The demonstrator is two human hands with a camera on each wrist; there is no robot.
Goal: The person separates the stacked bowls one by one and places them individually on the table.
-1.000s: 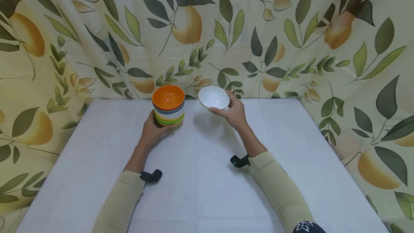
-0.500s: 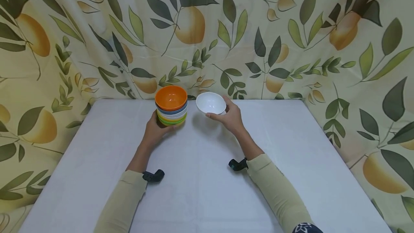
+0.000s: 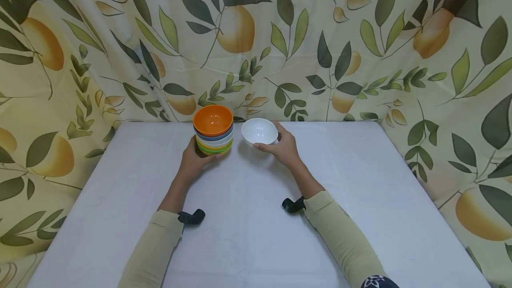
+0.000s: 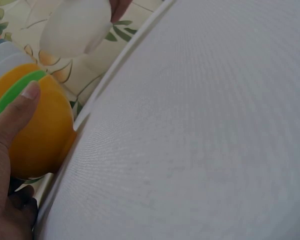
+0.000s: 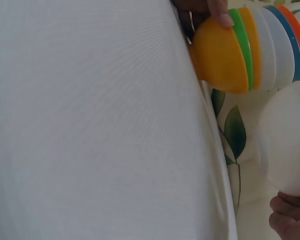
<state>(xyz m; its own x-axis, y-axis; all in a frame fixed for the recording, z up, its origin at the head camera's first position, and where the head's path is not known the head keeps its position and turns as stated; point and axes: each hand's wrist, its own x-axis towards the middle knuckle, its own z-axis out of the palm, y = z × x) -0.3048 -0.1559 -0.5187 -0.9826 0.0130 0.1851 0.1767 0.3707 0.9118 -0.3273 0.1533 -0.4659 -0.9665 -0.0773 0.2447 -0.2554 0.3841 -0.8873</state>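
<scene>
The left hand point(image 3: 194, 161) has its fingers round a bowl stack point(image 3: 214, 142), an orange bowl point(image 3: 213, 120) above them. The right hand point(image 3: 286, 148) pinches a white bowl point(image 3: 259, 131) between its fingers.

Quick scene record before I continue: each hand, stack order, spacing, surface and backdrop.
left hand: grips bowl stack near its base
right hand: holds separate white bowl
stack order: orange bowl on top, yellow bowl at bottom
spacing: separate white bowl apart from stack, to its right
surface: white-covered table
backdrop: fruit-and-leaf patterned cloth
</scene>
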